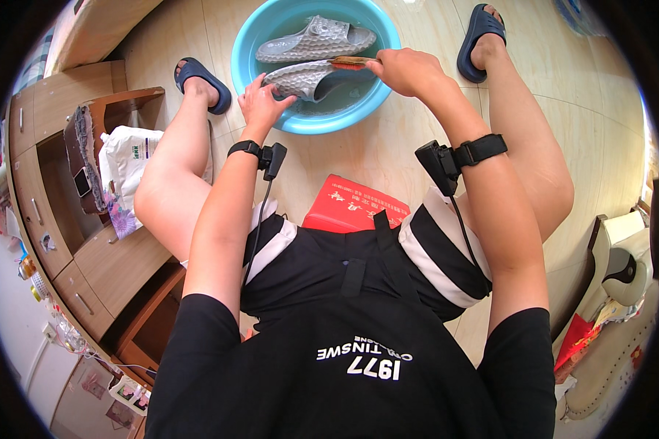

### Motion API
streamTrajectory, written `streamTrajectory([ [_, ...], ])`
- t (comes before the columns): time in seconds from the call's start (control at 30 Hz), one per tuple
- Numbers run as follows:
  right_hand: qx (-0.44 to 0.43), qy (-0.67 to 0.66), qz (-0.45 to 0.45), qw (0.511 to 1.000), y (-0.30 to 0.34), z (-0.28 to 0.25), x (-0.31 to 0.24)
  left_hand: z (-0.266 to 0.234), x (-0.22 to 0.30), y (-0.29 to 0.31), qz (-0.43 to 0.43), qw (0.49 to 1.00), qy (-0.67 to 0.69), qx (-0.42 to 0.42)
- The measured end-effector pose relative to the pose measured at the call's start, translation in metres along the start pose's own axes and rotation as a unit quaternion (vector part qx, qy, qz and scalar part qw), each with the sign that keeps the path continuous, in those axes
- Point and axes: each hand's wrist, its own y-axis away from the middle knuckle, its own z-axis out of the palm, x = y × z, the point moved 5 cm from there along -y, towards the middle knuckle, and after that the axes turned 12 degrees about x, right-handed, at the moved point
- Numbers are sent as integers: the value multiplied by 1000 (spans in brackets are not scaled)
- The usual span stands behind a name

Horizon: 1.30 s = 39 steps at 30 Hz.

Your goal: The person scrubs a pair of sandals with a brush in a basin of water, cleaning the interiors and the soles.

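A light blue basin [243,91] of water stands on the floor between my feet. Two grey slippers with a bumpy surface lie in it: a far slipper [311,45] and a near slipper [294,79]. My left hand [264,104] is at the basin's near left rim, its fingers on the heel end of the near slipper and its thumb spread apart. In my right hand [408,72] is a wooden-handled scrubbing brush [351,61] with reddish bristles. The brush lies over the near slipper's upper edge, bristles down. The fingertips under its handle are partly hidden.
Below the basin a red box [353,205] sits on the tiled floor. My feet in dark blue slides [200,82] flank the basin. Wooden drawers [80,293] and a white bag [128,157] line the left. A beige chair [622,252] stands at the right.
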Motion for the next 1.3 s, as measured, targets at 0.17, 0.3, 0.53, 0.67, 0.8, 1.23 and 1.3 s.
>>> streamTrajectory([
  [0.17,-10,1,13,1000,2,-2,7,-12,3,-16,-52,994,60,-80],
  [0.3,0,-1,5,1000,0,-6,4,-18,-10,-18,-62,990,129,-9],
  [0.53,39,1,-16,999,3,-10,0,-12,5,-8,44,991,118,-52],
  [0.67,12,3,-22,1000,5,-2,-3,-17,19,-5,37,988,127,-73],
  [0.8,-23,22,-20,999,8,3,-9,-16,15,-6,42,985,164,-23],
  [1.23,-61,-23,7,998,-9,35,-10,20,17,-12,38,991,118,-47],
  [1.3,-56,-22,6,998,-12,43,-9,22,22,-14,31,994,94,-52],
])
